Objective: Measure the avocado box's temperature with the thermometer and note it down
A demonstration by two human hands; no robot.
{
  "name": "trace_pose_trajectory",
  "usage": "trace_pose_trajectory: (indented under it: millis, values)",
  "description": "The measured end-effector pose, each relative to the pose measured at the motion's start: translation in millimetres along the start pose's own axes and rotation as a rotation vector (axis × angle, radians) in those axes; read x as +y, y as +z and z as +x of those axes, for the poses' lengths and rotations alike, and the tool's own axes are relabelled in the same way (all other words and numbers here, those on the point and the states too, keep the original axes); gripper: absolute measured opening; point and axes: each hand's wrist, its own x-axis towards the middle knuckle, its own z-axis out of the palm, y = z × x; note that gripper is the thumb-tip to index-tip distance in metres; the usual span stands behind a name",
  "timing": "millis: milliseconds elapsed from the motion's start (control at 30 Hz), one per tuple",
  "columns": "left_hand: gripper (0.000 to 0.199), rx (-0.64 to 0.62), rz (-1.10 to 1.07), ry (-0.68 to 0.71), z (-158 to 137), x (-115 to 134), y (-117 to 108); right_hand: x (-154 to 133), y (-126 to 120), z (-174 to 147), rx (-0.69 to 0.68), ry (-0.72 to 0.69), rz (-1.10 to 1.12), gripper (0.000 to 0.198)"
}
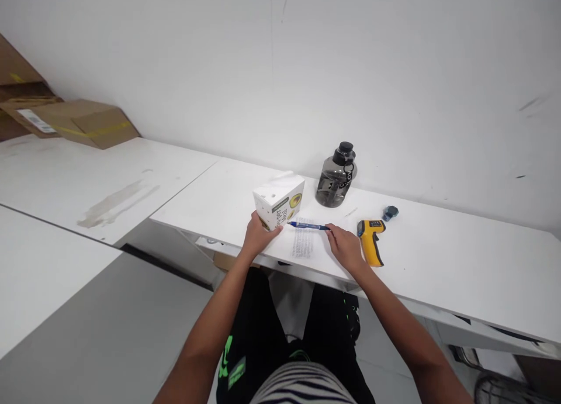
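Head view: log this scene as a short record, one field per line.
Left hand: holds the box
Box: white, with avocado pictures
Right hand: holds the pen
Pen: blue, one end close to the box; contact cannot be told
Text: small print on the table, partly behind the pen, too small to read
Bottle: upright, dark, near the wall
Thermometer gun: yellow and black, right of the right hand
Cartons: brown, far left

White wall (197,59), white tables (460,263), grey floor (385,357)
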Motion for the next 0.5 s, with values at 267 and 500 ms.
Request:
trace_pose_trajectory:
  millis: [267, 500]
  values:
    - [0.070, -0.002, 0.013, -0.005, 0, 0, -1, -15, 19, -16, 0.050, 0.243, 0.875, 0.036]
    - [0.071, 0.012, 0.040, -0.009, -1, 1, -1, -13, 28, -22, -0.002, 0.198, 0.816, 0.032]
